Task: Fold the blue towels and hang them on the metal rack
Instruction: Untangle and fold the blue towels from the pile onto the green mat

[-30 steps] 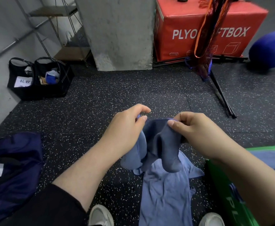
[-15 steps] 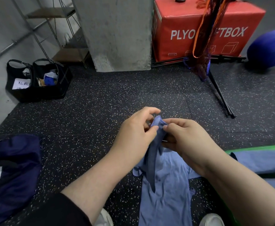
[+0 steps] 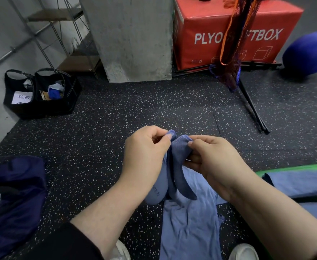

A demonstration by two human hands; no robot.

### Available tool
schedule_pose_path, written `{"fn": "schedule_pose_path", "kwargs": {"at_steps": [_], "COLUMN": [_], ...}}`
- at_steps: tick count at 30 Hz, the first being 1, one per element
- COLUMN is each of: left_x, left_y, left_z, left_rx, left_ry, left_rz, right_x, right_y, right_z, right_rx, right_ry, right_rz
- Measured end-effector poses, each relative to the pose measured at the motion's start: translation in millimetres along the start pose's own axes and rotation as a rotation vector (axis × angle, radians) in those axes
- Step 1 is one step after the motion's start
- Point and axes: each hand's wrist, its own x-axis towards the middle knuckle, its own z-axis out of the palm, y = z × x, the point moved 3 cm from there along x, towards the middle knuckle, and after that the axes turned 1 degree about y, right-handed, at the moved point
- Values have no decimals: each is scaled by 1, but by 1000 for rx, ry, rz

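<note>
A blue towel [image 3: 174, 171] hangs bunched between my two hands above the speckled floor. My left hand [image 3: 144, 152] pinches one top corner and my right hand [image 3: 212, 158] pinches the other, the two corners almost touching. Below them a second blue towel [image 3: 189, 224] lies spread on the floor between my shoes. More blue towels [image 3: 300, 182] lie folded on a green mat at the right. A metal rack [image 3: 60, 34] with wooden shelves stands at the far left against the wall.
A concrete pillar [image 3: 133, 38] and a red plyo box [image 3: 234, 30] stand ahead. An orange net on a black stand [image 3: 234, 49] leans right of centre. Two black bags [image 3: 39, 92] sit by the left wall, a navy bag [image 3: 13, 201] near left, a blue ball [image 3: 308, 53] far right.
My hands came together from holding the towel spread apart, bringing its top corners close. The towel now hangs narrower and bunched between them.
</note>
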Motion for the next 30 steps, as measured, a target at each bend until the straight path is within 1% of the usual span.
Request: {"fn": "schedule_pose_path", "kwargs": {"at_steps": [4, 8, 10, 11, 12, 14, 15, 17, 18, 20, 22, 24, 25, 26, 28, 30], "left_x": [-9, -10, -10, -11, -13, -15, -12, -2, 4, 11, 10, 6, 4, 4, 5, 6], "left_y": [4, 1, 1, 2, 4, 8, 8, 8, 7, 1, -4, -7, -8, -6, -3, -1], "left_z": [10, 14, 17, 18, 19, 15, 10, -1, -4, -2, 3, 6, 5, 4, 0, -2], "left_rx": [27, 55, 103, 132, 144, 113, 97, 101, 144, 284, 384, 398, 385, 369, 309, 245], "left_ry": [-69, -80, -152, -203, -252, -293, -263, -203, -244, -457, -646, -749, -769, -753, -657, -572], "left_rz": [116, 257, 314, 346, 362, 317, 286, 252, 241, 239, 220, 186, 171, 164, 167, 180], "right_x": [-1, 1, 1, 3, 3, 8, 10, 9, 8, 3, 0, -2, -3, -3, -1, -1], "right_y": [2, 5, 4, 5, 5, 6, 6, -1, -7, -18, -28, -32, -33, -34, -37, -38], "right_z": [4, 5, 3, 0, -3, -12, -15, -18, -17, -14, -13, -15, -17, -20, -26, -30], "right_rx": [54, 147, 233, 233, 200, 81, -4, -286, -444, -661, -759, -828, -857, -877, -885, -869], "right_ry": [-57, -55, -56, -34, 3, 93, 125, 134, 110, 24, -42, -80, -86, -77, -32, -34], "right_rz": [20, 63, 89, 89, 80, 55, 33, -56, -107, -204, -262, -286, -291, -298, -323, -329]}}
